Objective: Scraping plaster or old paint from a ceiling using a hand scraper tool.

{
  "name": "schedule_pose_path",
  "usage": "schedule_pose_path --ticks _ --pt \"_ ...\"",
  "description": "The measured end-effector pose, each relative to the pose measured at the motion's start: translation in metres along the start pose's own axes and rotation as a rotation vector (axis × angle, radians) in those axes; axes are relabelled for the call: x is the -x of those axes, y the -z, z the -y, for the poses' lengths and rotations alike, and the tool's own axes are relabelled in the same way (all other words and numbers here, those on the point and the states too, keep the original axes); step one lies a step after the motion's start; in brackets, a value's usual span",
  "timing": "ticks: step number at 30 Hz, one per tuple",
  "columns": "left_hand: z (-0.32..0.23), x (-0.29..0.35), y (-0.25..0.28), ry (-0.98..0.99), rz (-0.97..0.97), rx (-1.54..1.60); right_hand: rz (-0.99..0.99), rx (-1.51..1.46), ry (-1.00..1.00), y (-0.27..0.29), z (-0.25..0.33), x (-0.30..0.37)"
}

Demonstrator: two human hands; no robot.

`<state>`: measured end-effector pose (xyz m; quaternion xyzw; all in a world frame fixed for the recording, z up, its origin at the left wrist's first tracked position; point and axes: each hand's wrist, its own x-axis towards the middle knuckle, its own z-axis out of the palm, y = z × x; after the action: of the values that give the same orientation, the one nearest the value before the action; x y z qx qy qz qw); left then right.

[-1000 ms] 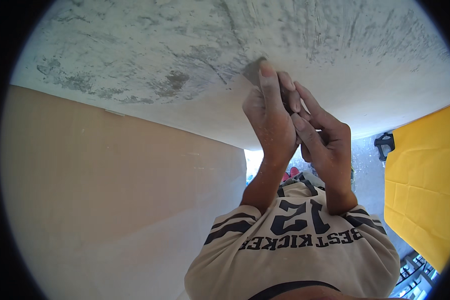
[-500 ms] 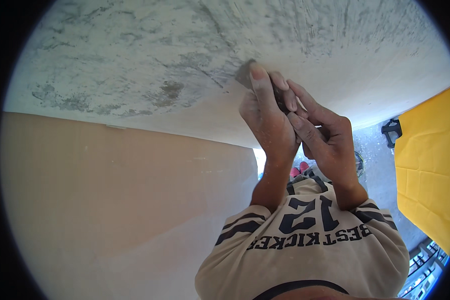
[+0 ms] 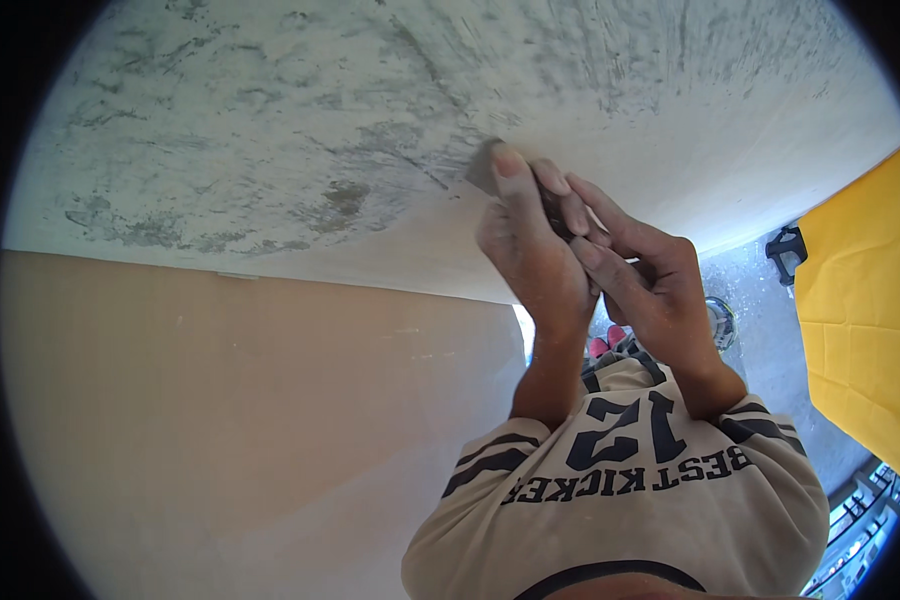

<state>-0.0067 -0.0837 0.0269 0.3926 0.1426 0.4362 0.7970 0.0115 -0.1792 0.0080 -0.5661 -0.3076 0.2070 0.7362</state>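
Note:
My left hand (image 3: 538, 245) is closed around a scraper, its thumb stretched along the flat grey blade (image 3: 482, 169). The dark handle (image 3: 556, 212) shows between the fingers. From the right, my right hand (image 3: 660, 275) pinches the handle's lower end, its fingertips against the left hand. The blade lies at or very close to a whitish wall (image 3: 590, 130) with rough dark grey streaks and patches; whether its edge touches cannot be made out. White dust coats the fingers of both hands.
A smooth beige wall (image 3: 250, 400) meets the whitish one at the left. On the right hangs or stands a creased yellow sheet (image 3: 860, 310), beside a black fitting (image 3: 786, 255). Below are a grey floor (image 3: 755, 300), a round container (image 3: 720, 322) and pink footwear (image 3: 607, 341).
The whole view has shifted, so walls and hands sit slightly lower. Against the wall, the scraper has moved a little left, and more of its blade shows. Both hands keep their hold.

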Motion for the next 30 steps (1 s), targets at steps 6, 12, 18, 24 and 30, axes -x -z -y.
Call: schedule_pose_path --ticks 6,12,18,24,30 --pt "-0.002 0.003 -0.004 -0.030 0.006 -0.016 -0.027 0.015 -0.002 -0.003 0.007 0.002" --pt "-0.004 -0.001 -0.002 0.007 0.000 0.040 0.004 0.036 0.017 -0.005 0.008 -0.006" --pt "0.013 -0.003 0.015 -0.002 0.047 -0.045 -0.031 0.018 -0.040 -0.008 0.004 0.000" --pt "0.006 -0.004 0.013 0.011 0.069 0.003 -0.023 0.000 0.000 -0.010 0.000 0.002" --pt "0.008 -0.003 0.014 0.009 0.044 0.032 -0.025 -0.001 -0.002 -0.012 -0.003 -0.007"
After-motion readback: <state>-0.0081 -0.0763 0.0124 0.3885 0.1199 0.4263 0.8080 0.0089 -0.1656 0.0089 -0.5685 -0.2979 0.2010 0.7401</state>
